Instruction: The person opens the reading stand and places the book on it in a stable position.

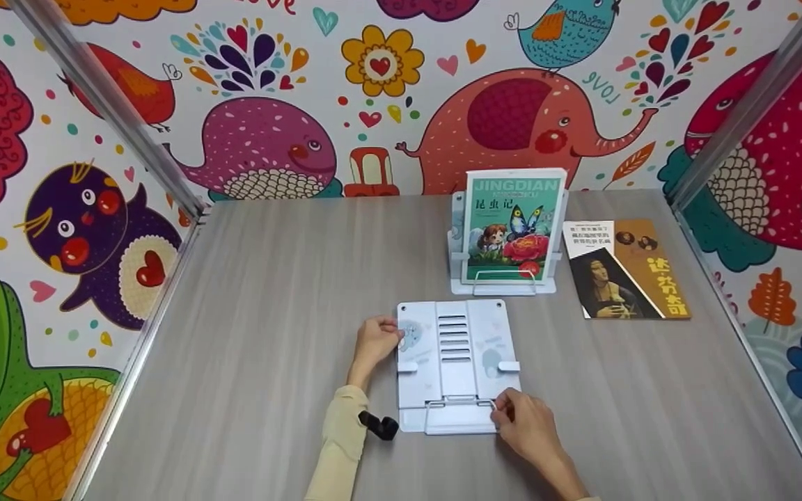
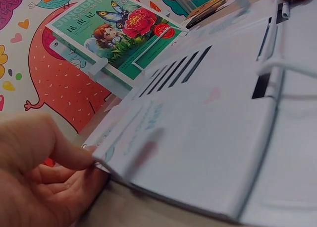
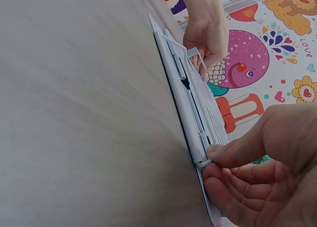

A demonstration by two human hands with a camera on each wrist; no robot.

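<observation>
A white book stand (image 1: 422,383) with slots down its middle lies folded nearly flat on the table. At its upper left edge, my left hand (image 1: 376,342) pinches the panel between thumb and fingers, as the left wrist view also shows. My right hand (image 1: 528,424) is at the lower right corner. In the right wrist view, the right thumb and forefinger (image 3: 220,180) pinch the stand beside its front hinge, where the wire page holder (image 1: 427,417) joins. Two side clips (image 1: 509,366) stick out from the panel. The stand's underside is hidden.
Behind it, a second white stand (image 1: 457,268) props up a green children's book (image 1: 512,209). To the right lies a brown and white book (image 1: 641,278) on the grey wooden table (image 1: 269,299). Printed cartoon walls (image 1: 373,125) and metal posts (image 1: 115,104) enclose the table.
</observation>
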